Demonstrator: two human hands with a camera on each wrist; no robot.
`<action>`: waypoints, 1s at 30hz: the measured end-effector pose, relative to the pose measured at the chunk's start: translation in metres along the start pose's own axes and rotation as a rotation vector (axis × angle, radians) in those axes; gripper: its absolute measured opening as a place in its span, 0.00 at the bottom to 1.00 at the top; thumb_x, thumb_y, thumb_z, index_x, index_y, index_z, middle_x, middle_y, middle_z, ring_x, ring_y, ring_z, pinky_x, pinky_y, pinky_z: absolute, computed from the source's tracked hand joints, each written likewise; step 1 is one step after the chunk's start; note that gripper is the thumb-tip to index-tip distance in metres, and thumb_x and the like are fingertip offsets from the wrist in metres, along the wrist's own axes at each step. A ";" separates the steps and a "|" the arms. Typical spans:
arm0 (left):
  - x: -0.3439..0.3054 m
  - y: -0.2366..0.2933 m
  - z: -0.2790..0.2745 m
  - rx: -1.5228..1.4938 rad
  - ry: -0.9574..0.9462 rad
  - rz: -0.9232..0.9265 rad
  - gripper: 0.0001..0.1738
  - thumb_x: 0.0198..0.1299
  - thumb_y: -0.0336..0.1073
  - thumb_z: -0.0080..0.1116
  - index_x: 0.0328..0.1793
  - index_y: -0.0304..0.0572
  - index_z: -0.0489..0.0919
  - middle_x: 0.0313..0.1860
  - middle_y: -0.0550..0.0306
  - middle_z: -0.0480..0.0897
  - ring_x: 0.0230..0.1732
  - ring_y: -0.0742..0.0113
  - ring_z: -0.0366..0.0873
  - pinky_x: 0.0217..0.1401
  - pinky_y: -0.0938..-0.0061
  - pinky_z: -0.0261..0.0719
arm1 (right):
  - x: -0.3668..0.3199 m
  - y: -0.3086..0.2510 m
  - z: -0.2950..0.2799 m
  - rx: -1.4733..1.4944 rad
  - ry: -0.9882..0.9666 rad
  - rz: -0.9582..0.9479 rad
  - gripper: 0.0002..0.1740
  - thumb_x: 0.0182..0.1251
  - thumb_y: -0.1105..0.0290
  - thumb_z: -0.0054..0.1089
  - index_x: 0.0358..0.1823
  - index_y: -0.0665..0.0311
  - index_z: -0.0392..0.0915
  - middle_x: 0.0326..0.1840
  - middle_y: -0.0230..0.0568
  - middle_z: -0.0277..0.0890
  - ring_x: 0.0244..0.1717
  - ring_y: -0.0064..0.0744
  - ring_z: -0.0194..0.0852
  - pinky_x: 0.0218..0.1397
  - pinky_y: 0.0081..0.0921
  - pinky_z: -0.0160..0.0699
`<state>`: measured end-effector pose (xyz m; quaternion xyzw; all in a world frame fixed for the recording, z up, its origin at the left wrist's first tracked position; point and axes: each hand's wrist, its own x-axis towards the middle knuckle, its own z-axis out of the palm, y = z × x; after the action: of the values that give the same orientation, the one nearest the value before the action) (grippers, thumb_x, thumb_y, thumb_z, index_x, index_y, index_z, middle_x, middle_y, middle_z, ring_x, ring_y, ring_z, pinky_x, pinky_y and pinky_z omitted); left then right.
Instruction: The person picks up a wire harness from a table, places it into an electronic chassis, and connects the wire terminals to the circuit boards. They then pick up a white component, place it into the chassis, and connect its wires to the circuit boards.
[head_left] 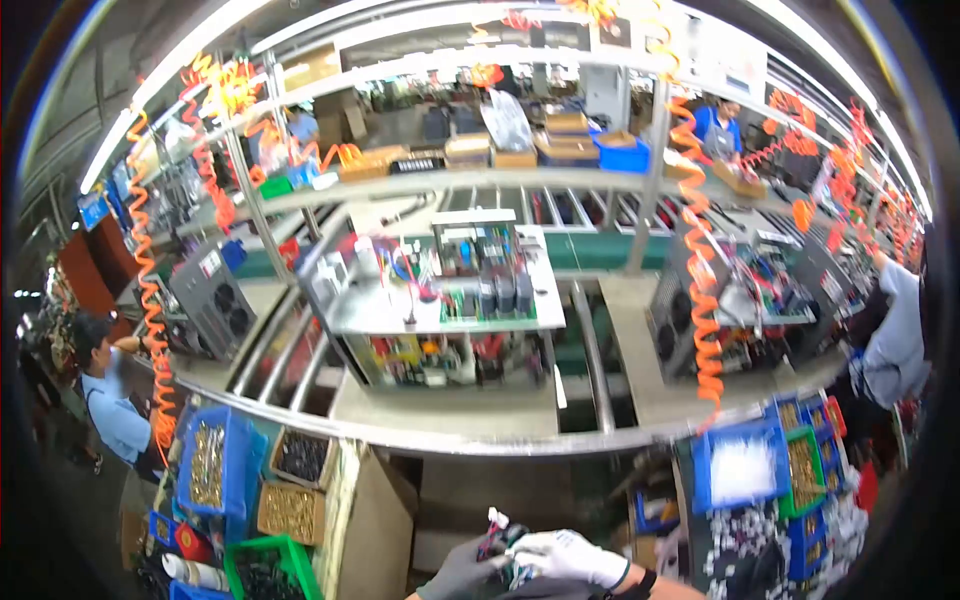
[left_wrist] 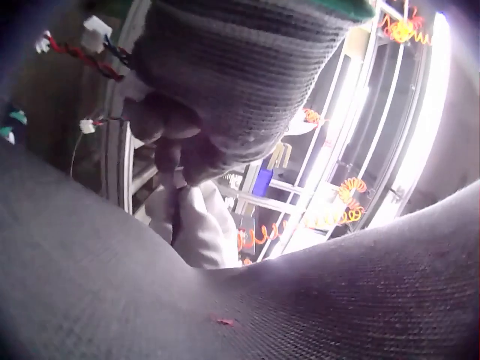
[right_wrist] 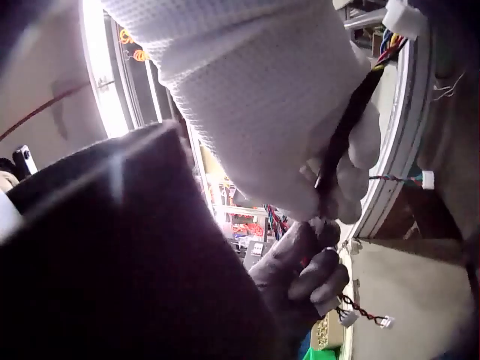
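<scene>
My left hand [head_left: 464, 570] in a grey glove and my right hand [head_left: 572, 556] in a white glove meet low in front of my body. Between them is a wire harness [head_left: 497, 530] with small connectors. In the right wrist view, the right hand's fingers grip its black-sleeved bundle [right_wrist: 351, 120], which ends in coloured wires and a white connector [right_wrist: 405, 19]. The grey-gloved left fingers [right_wrist: 319, 277] pinch the harness just below. In the left wrist view, twisted red and black wires [left_wrist: 82, 56] with white plugs stick out beside the left hand; its grasp is partly hidden.
An open electronics chassis [head_left: 450, 300] stands on the roller line ahead. Blue bins of fasteners [head_left: 215, 425] sit left, and a blue bin of white parts [head_left: 742, 465] right. Coiled orange hoses [head_left: 700, 330] hang down on both sides. Other people work at the edges.
</scene>
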<state>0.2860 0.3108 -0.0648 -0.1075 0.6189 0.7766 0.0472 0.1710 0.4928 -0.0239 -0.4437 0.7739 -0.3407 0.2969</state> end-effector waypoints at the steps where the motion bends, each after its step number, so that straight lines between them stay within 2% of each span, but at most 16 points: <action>1: 0.021 0.018 -0.007 0.011 0.021 0.015 0.16 0.62 0.37 0.62 0.53 0.37 0.78 0.45 0.61 0.81 0.46 0.70 0.77 0.49 0.74 0.76 | 0.021 0.000 -0.021 0.021 -0.151 0.087 0.16 0.70 0.55 0.52 0.48 0.56 0.79 0.40 0.42 0.81 0.42 0.46 0.81 0.48 0.34 0.77; 3: 0.040 0.052 -0.018 0.131 0.039 0.007 0.17 0.62 0.37 0.64 0.51 0.34 0.77 0.41 0.65 0.77 0.45 0.78 0.72 0.45 0.78 0.74 | 0.051 -0.007 -0.060 0.164 -0.207 -0.020 0.15 0.71 0.55 0.52 0.47 0.57 0.79 0.37 0.41 0.81 0.38 0.41 0.80 0.45 0.32 0.77; 6: 0.076 0.116 -0.028 0.053 -0.060 0.085 0.22 0.61 0.41 0.65 0.55 0.34 0.77 0.45 0.57 0.81 0.45 0.71 0.76 0.47 0.72 0.76 | 0.095 -0.031 -0.134 0.100 -0.365 -0.106 0.15 0.71 0.57 0.53 0.48 0.59 0.79 0.36 0.38 0.81 0.38 0.34 0.80 0.45 0.27 0.76; 7: 0.083 0.171 -0.026 0.175 -0.116 -0.189 0.14 0.63 0.38 0.63 0.51 0.40 0.78 0.36 0.69 0.77 0.33 0.82 0.69 0.34 0.84 0.67 | 0.103 -0.036 -0.148 0.173 -0.288 -0.144 0.16 0.71 0.56 0.54 0.49 0.59 0.79 0.35 0.39 0.80 0.35 0.33 0.78 0.43 0.28 0.74; 10: 0.104 0.206 -0.031 0.252 -0.009 0.020 0.17 0.63 0.41 0.64 0.51 0.38 0.78 0.38 0.65 0.79 0.39 0.81 0.73 0.43 0.81 0.73 | 0.132 -0.046 -0.178 0.267 -0.195 -0.175 0.18 0.71 0.54 0.55 0.49 0.62 0.78 0.33 0.38 0.78 0.32 0.28 0.75 0.40 0.28 0.73; 14: 0.121 0.241 -0.049 0.230 -0.009 -0.200 0.19 0.62 0.41 0.64 0.53 0.37 0.78 0.38 0.62 0.81 0.41 0.77 0.75 0.47 0.77 0.75 | 0.162 -0.072 -0.217 0.200 -0.276 -0.169 0.16 0.70 0.58 0.56 0.49 0.62 0.78 0.35 0.40 0.78 0.34 0.31 0.75 0.43 0.28 0.73; 15: 0.131 0.240 -0.057 0.333 -0.020 0.064 0.19 0.63 0.42 0.63 0.53 0.38 0.78 0.36 0.61 0.81 0.37 0.78 0.76 0.42 0.79 0.76 | 0.171 -0.075 -0.224 0.200 -0.309 -0.174 0.16 0.70 0.59 0.56 0.49 0.62 0.78 0.36 0.41 0.78 0.36 0.32 0.76 0.44 0.28 0.74; 17: 0.149 0.253 -0.080 0.386 0.002 0.080 0.18 0.63 0.43 0.62 0.53 0.38 0.79 0.35 0.61 0.81 0.35 0.79 0.76 0.40 0.79 0.75 | 0.192 -0.078 -0.236 0.247 -0.315 -0.180 0.14 0.69 0.62 0.56 0.50 0.61 0.78 0.41 0.41 0.80 0.41 0.31 0.77 0.49 0.29 0.74; 19: 0.160 0.308 -0.101 0.304 0.038 -0.072 0.18 0.64 0.44 0.59 0.51 0.37 0.79 0.32 0.60 0.80 0.29 0.80 0.73 0.33 0.81 0.72 | 0.214 -0.071 -0.244 0.337 -0.081 -0.174 0.14 0.70 0.64 0.54 0.50 0.62 0.79 0.41 0.35 0.81 0.41 0.27 0.77 0.46 0.26 0.76; 20: 0.168 0.332 -0.112 0.106 0.096 0.073 0.19 0.65 0.45 0.57 0.48 0.34 0.79 0.29 0.59 0.79 0.27 0.78 0.73 0.30 0.81 0.71 | 0.227 -0.067 -0.247 0.306 0.103 -0.207 0.14 0.71 0.64 0.53 0.51 0.63 0.79 0.40 0.34 0.81 0.39 0.24 0.77 0.44 0.24 0.77; 21: 0.187 0.352 -0.122 0.054 0.156 0.345 0.19 0.67 0.45 0.54 0.45 0.32 0.79 0.27 0.59 0.79 0.22 0.78 0.73 0.26 0.84 0.70 | 0.238 -0.071 -0.259 0.528 0.120 0.028 0.14 0.71 0.64 0.52 0.50 0.64 0.79 0.40 0.34 0.81 0.37 0.22 0.76 0.40 0.21 0.77; 22: 0.194 0.382 -0.129 -0.001 0.362 0.144 0.20 0.67 0.46 0.53 0.43 0.32 0.78 0.25 0.57 0.79 0.22 0.78 0.73 0.26 0.84 0.71 | 0.249 -0.075 -0.271 0.750 0.145 0.255 0.15 0.72 0.64 0.51 0.50 0.65 0.79 0.39 0.35 0.81 0.35 0.19 0.75 0.37 0.18 0.76; 23: 0.211 0.404 -0.145 -0.048 0.342 0.247 0.19 0.68 0.45 0.52 0.44 0.32 0.79 0.27 0.55 0.81 0.22 0.78 0.73 0.25 0.84 0.69 | 0.262 -0.069 -0.274 0.794 0.304 0.222 0.15 0.73 0.63 0.51 0.49 0.66 0.79 0.39 0.36 0.81 0.32 0.16 0.74 0.33 0.13 0.74; 25: 0.259 0.432 -0.171 0.073 0.327 0.564 0.17 0.69 0.42 0.51 0.42 0.33 0.80 0.27 0.57 0.80 0.23 0.79 0.72 0.24 0.83 0.64 | 0.288 -0.073 -0.291 0.879 0.459 0.237 0.15 0.73 0.63 0.51 0.49 0.68 0.78 0.38 0.37 0.81 0.30 0.17 0.75 0.32 0.13 0.74; 28: 0.348 0.453 -0.192 0.860 0.390 0.962 0.10 0.61 0.36 0.58 0.43 0.38 0.81 0.32 0.52 0.80 0.28 0.58 0.78 0.33 0.70 0.73 | 0.322 -0.068 -0.297 1.152 0.644 0.176 0.16 0.72 0.60 0.56 0.45 0.69 0.77 0.35 0.37 0.81 0.29 0.17 0.76 0.29 0.14 0.73; 30: 0.398 0.449 -0.186 1.034 0.308 0.871 0.13 0.58 0.38 0.60 0.48 0.42 0.82 0.36 0.50 0.79 0.36 0.55 0.81 0.37 0.66 0.76 | 0.345 -0.066 -0.292 1.205 0.759 0.194 0.14 0.74 0.61 0.53 0.43 0.67 0.75 0.35 0.36 0.78 0.28 0.16 0.71 0.28 0.12 0.71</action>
<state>-0.1733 0.0030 0.2329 0.0781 0.8960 0.3058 -0.3123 -0.1682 0.2385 0.1467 0.0174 0.5372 -0.8114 0.2295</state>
